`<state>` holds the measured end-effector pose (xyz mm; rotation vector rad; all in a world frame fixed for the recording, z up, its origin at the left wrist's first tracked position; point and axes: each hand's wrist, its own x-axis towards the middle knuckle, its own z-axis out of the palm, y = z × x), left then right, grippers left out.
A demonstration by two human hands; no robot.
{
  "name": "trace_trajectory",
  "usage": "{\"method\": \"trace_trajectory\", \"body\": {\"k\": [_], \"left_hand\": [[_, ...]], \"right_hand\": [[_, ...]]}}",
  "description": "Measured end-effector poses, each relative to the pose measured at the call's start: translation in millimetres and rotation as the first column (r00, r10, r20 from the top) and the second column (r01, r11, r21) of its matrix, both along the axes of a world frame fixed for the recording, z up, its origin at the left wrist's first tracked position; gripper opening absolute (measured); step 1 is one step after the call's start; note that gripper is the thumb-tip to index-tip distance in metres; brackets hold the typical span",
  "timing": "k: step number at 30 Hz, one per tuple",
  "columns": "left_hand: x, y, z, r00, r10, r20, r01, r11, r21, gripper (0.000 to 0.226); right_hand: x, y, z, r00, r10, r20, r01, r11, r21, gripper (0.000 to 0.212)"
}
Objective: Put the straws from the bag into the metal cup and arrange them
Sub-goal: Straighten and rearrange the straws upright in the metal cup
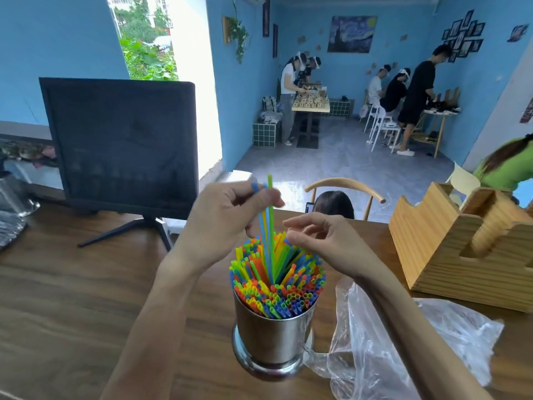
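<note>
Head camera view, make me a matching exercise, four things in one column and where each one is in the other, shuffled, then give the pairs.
Things:
1. metal cup
2. plastic bag
3. wooden organizer
4. monitor

Places:
A. far left of the table, on a stand
B. right edge of the table, behind the bag
C. centre, packed with coloured straws
D. lying crumpled just right of the cup

Pairs: 1-C, 2-D, 3-B, 4-A

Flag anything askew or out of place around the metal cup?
A few blue and green straws stand well above the packed bundle in the shiny metal cup, pinched by the left hand. The clear plastic bag lies crumpled beside it. Nothing spilled.
</note>
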<state>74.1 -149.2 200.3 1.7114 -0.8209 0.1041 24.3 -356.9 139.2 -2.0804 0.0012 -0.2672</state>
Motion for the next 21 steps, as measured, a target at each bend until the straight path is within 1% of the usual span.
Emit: {"method": "trace_trajectory", "body": {"k": [2,4,6,7,8,9,10,12,14,16,17,19,20,21], "left_hand": [[1,0,-15,0.999,-0.051,-0.017,0.053,0.985,0.164,0.025],[5,3,-33,0.998,-0.048,-0.044,0.06,0.944,0.324,0.029],[8,7,-44,0.998,-0.032,-0.059,0.054,0.91,0.41,0.017],[7,8,-46,0.999,-0.026,-0.038,0.04,0.894,0.446,0.011],[7,9,-48,1.0,-0.019,0.013,0.011,0.877,0.48,0.011],[7,9,-50,0.998,-0.013,0.069,-0.023,0.87,0.493,0.018],[5,9,-51,0.993,-0.008,0.114,-0.048,0.878,0.477,0.024],[5,8,-53,0.99,-0.021,0.14,-0.039,0.909,0.416,0.024],[6,8,-56,0.987,-0.039,0.156,-0.033,0.902,0.431,0.018],[7,10,-56,0.983,-0.03,0.179,-0.052,0.897,0.438,0.018],[7,10,-54,0.986,-0.02,0.168,-0.05,0.915,0.401,0.022],[6,8,-53,0.994,0.05,0.099,-0.075,0.96,0.27,0.027],[6,8,-53,0.993,0.092,0.069,-0.106,0.968,0.23,0.032],[7,6,-53,0.991,0.124,0.054,-0.133,0.966,0.223,0.037]], "right_hand": [[5,3,-1,0.997,0.069,-0.017,-0.069,0.997,-0.019,0.018],[10,6,-2,0.997,0.08,0.016,-0.08,0.997,-0.011,0.012],[13,7,-2,0.997,0.064,0.05,-0.064,0.998,-0.012,0.009],[14,7,-2,0.996,0.06,0.065,-0.058,0.998,-0.03,0.01],[16,7,-2,0.995,0.058,0.078,-0.054,0.997,-0.045,0.01],[16,6,-1,0.995,0.054,0.087,-0.05,0.998,-0.046,0.01],[16,6,0,0.995,0.043,0.095,-0.041,0.999,-0.027,0.009],[16,5,5,0.992,0.011,0.125,-0.015,0.999,0.031,0.007],[16,4,13,0.98,-0.028,0.195,0.014,0.997,0.074,0.006],[14,2,25,0.958,-0.073,0.276,0.03,0.987,0.157,0.006],[12,1,31,0.942,-0.103,0.319,0.037,0.977,0.208,0.007],[7,-3,41,0.897,-0.157,0.412,0.037,0.958,0.284,0.007],[4,-4,45,0.87,-0.174,0.461,0.025,0.95,0.311,0.007],[2,-4,48,0.843,-0.188,0.505,0.006,0.941,0.34,0.008]]}}
